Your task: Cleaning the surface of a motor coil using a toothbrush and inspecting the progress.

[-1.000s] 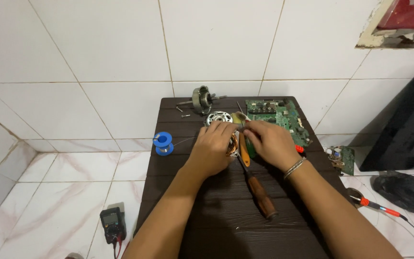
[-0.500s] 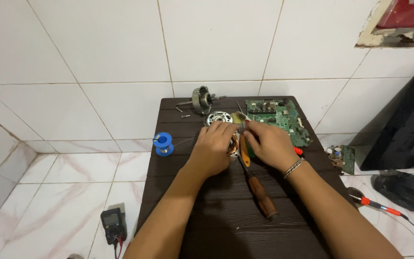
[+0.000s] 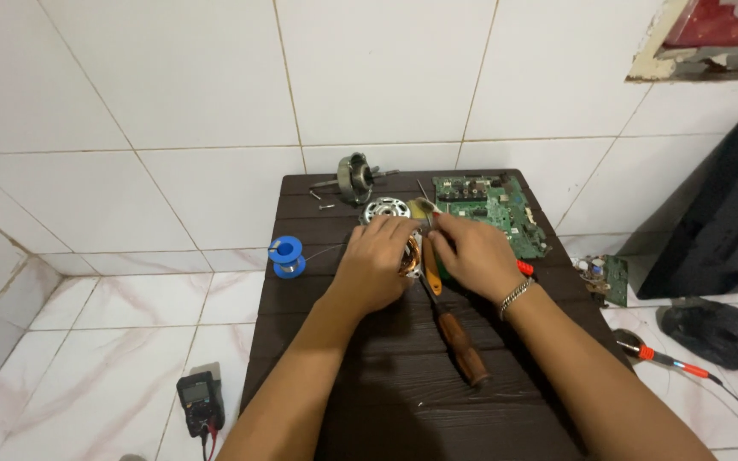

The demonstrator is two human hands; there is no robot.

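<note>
Nothing has shifted: the copper-wound coil [image 3: 410,256], heavy with delicate windings, stays gripped between left hand [image 3: 375,263] and right hand [image 3: 471,253], best held by its rim.

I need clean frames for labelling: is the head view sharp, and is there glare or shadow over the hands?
Head view: evenly lit and sharp, with no motion blur; soft sheen on the white tiles, none on the dark wooden table; left hand and right hand cast only faint shadows.

White tiled wall [image 3: 386,77], marbled floor tiles [image 3: 113,341], dark wooden table [image 3: 403,401] against wall.
</note>
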